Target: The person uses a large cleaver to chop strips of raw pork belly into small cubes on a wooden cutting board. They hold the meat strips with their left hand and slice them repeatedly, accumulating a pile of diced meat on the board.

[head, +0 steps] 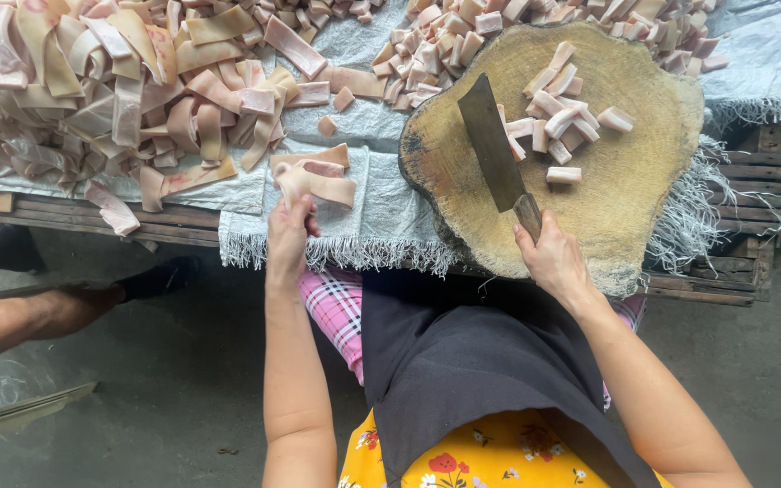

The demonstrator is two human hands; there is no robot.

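My right hand (549, 258) grips the wooden handle of a cleaver (492, 145), whose broad blade lies flat across a round wooden chopping block (625, 199). Small cut cubes of pale pink pork skin (558, 117) sit on the block just right of the blade. My left hand (289, 233) is closed on a long strip of pork skin (318, 185) at the near edge of the white woven sheet (381, 208), left of the block.
A big heap of uncut pork strips (110, 90) covers the left of the sheet. A pile of cut cubes (463, 41) lies behind the block. Wooden pallet slats (752, 172) show at right. Another person's leg (38, 316) reaches in from the left above the concrete floor.
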